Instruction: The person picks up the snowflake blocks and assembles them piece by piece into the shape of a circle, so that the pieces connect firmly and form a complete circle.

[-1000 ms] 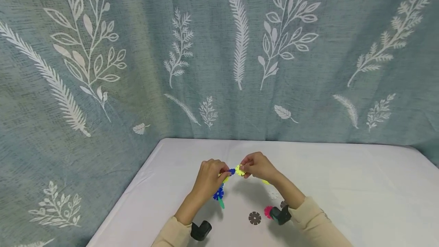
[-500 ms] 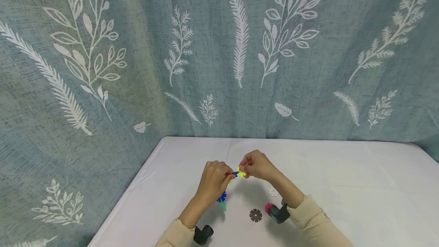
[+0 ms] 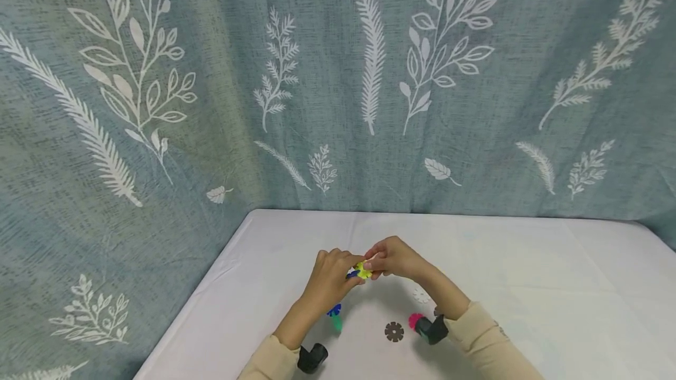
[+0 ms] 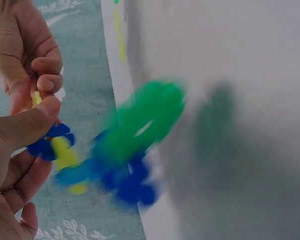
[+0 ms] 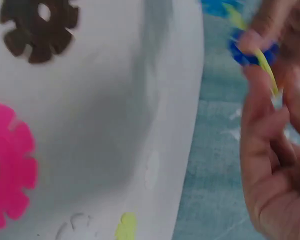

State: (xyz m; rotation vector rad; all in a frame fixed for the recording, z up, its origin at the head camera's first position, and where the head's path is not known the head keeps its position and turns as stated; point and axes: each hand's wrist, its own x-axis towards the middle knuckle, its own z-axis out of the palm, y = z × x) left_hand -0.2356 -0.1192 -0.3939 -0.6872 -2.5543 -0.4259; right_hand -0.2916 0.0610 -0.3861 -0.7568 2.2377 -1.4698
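Over the white table, both hands meet at a chain of toothed plastic snowflake discs. My left hand (image 3: pixel 328 277) holds the chain, with a blue disc (image 4: pixel 41 149) under its thumb in the left wrist view. Below that grip dangle more discs, among them a dark blue disc (image 4: pixel 131 189) and a blurred green disc (image 4: pixel 157 112). My right hand (image 3: pixel 397 258) pinches a yellow disc (image 3: pixel 363 270) between thumb and fingers. This yellow disc stands edge-on against the blue one in the right wrist view; fingers partly hide where they meet.
On the table (image 3: pixel 528 286) lie a brown disc (image 3: pixel 394 332), a pink disc (image 3: pixel 414 321), a white disc (image 3: pixel 421 294) and a yellow disc (image 5: pixel 125 227). Black wrist cameras (image 3: pixel 313 359) hang under the forearms. A patterned curtain (image 3: pixel 338 87) stands behind the table's far edge.
My left hand has shifted right and my right hand slightly left, bringing the yellow disc in against the left fingers. The hanging chain has swung and turned.
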